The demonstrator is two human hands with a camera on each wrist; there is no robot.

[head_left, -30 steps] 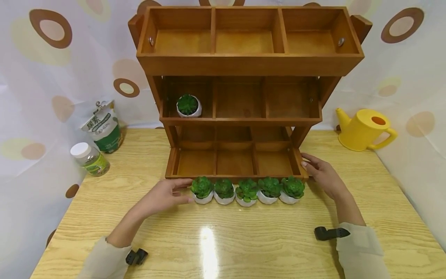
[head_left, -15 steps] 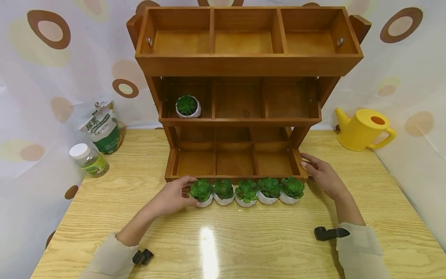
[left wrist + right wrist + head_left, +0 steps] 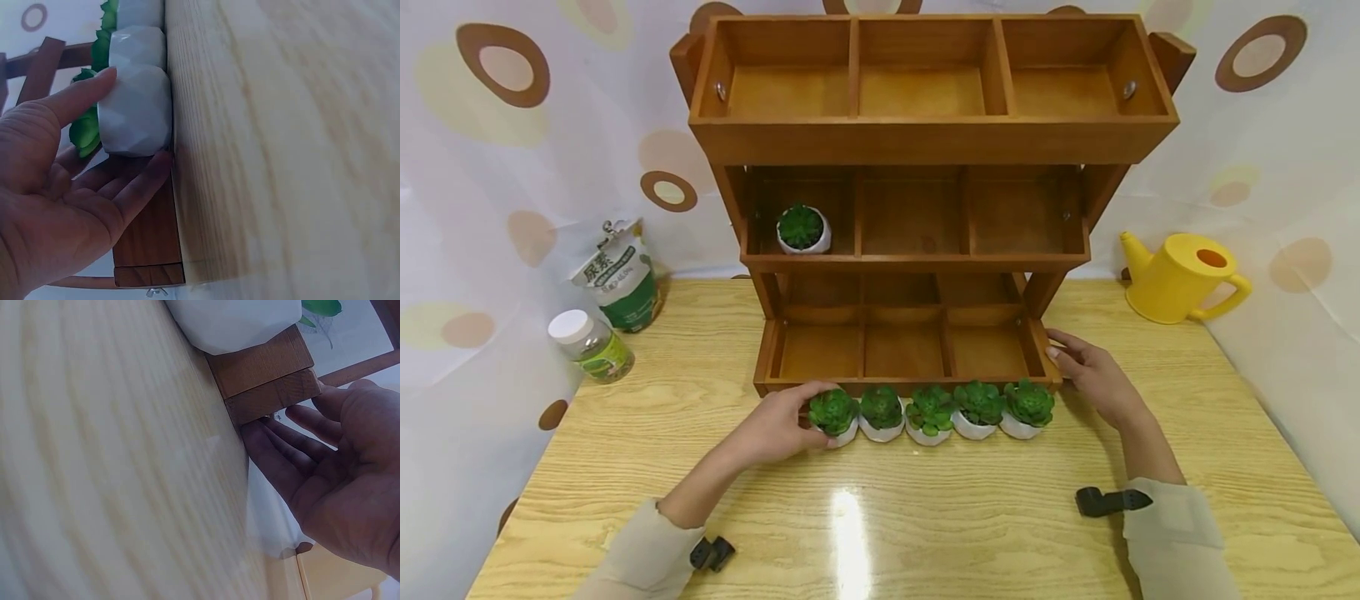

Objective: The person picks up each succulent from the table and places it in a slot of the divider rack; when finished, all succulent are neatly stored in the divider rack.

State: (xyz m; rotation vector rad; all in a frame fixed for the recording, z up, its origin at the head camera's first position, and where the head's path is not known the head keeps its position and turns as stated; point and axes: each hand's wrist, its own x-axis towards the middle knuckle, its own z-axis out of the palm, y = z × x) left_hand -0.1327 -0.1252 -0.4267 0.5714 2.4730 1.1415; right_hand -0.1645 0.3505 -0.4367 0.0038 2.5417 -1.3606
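A row of several small green succulents in white faceted pots stands on the table along the front of a brown wooden shelf (image 3: 917,143). My left hand (image 3: 778,425) holds the leftmost potted succulent (image 3: 834,412), thumb on the front of its white pot (image 3: 136,111) and fingers around its left and back. That pot still rests on the tabletop. My right hand (image 3: 1096,375) touches the right end of the shelf's lowest tier, thumb at the board's edge and loosely extended fingers along the outer side (image 3: 269,394). Another potted succulent (image 3: 803,230) sits in the middle tier's left compartment.
A yellow watering can (image 3: 1183,279) stands at the back right of the table (image 3: 970,517). At the left are a white-capped clear jar (image 3: 592,346) and a green-and-white pouch (image 3: 623,279). A patterned curtain hangs behind the shelf.
My left hand has moved right and closed around the leftmost potted succulent, its thumb coming onto the front of the pot. The right hand has kept its place at the shelf's end.
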